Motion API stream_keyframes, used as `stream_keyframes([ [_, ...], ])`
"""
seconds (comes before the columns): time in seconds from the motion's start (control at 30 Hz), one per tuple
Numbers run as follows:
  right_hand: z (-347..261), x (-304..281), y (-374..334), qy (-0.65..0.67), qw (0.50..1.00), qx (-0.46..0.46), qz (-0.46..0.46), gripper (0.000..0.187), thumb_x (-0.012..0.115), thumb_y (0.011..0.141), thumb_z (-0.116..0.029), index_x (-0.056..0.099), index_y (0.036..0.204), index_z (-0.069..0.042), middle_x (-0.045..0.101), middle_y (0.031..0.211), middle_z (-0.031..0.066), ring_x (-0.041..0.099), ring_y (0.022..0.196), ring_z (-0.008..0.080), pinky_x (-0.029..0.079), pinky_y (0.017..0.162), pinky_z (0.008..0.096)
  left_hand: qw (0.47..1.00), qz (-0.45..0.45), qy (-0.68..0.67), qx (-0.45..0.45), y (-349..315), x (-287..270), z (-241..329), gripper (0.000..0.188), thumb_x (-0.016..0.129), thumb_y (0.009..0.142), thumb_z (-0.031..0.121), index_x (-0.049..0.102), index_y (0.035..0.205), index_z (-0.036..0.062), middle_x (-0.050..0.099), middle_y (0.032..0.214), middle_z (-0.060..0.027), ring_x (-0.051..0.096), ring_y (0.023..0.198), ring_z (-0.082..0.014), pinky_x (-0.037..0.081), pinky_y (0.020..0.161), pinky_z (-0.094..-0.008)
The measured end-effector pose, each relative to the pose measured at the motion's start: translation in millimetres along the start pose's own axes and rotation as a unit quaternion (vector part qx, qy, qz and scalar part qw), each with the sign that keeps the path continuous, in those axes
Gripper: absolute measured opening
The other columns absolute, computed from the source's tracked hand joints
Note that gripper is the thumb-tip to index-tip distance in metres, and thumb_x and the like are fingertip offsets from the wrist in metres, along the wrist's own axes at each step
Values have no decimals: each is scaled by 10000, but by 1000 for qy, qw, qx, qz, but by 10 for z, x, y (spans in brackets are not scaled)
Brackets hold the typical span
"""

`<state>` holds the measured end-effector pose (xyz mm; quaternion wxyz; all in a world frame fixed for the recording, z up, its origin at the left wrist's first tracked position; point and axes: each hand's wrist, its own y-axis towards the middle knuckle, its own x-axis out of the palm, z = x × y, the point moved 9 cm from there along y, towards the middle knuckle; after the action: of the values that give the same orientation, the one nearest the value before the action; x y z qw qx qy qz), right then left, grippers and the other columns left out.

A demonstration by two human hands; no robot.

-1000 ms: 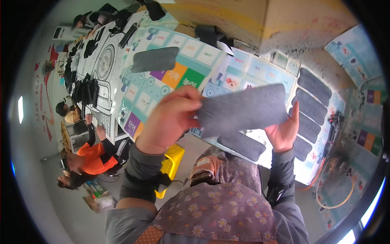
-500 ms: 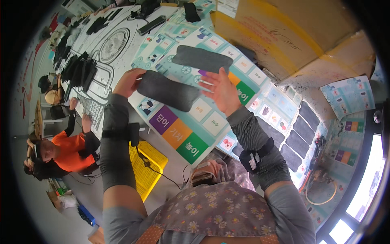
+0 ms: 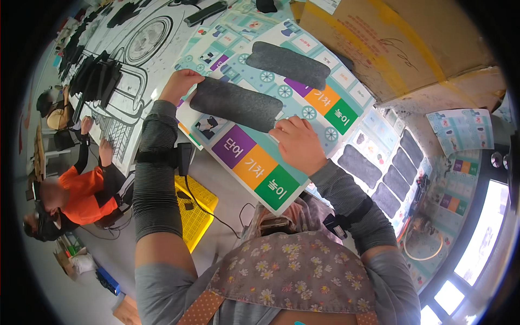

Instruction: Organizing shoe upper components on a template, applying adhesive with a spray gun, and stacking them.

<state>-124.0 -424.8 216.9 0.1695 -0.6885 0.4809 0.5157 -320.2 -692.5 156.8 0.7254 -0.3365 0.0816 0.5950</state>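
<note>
A dark grey fabric pad [image 3: 235,104], oblong with rounded corners, lies slanted over a printed sheet [image 3: 233,143] with teal pictures and coloured squares. My left hand [image 3: 182,86] pinches its upper left corner. At the pad's lower right end, my right hand [image 3: 299,142] is closed with its fingers bent over the corner. Just beyond, a second dark grey pad [image 3: 287,64] rests flat on the sheet, touched by neither hand. Whether the held pad lies fully on the sheet I cannot tell.
More dark pads [image 3: 359,164] lie on a brightly lit printed sheet at the right. A large cardboard box [image 3: 401,46] stands at the far right. Black pieces [image 3: 96,81] are heaped on the table at left, near a person in orange [image 3: 86,197]. A yellow crate [image 3: 197,214] sits below.
My right hand, open and apart from the pad before, has come down and closed at its right end. The sheet and both pads now appear slightly farther right in view.
</note>
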Motion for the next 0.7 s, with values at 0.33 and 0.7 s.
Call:
stream_keyframes([
  [0.33,-59,90,28,-15,1000,10,-24,223,580,731,-35,622,945,-77,566,964,23,502,983,207,398,864,349,915,-24,-399,-51,324,-363,-824,188,607,878,143,614,1062,103,520,805,65,473,693,-31,341,524,-184],
  [0.7,144,-122,-65,66,992,76,77,108,626,805,-125,586,902,-99,576,827,33,536,861,233,406,806,367,951,198,-212,106,-1475,-173,-282,168,622,898,117,611,1044,35,570,897,23,467,756,-39,354,669,-179],
])
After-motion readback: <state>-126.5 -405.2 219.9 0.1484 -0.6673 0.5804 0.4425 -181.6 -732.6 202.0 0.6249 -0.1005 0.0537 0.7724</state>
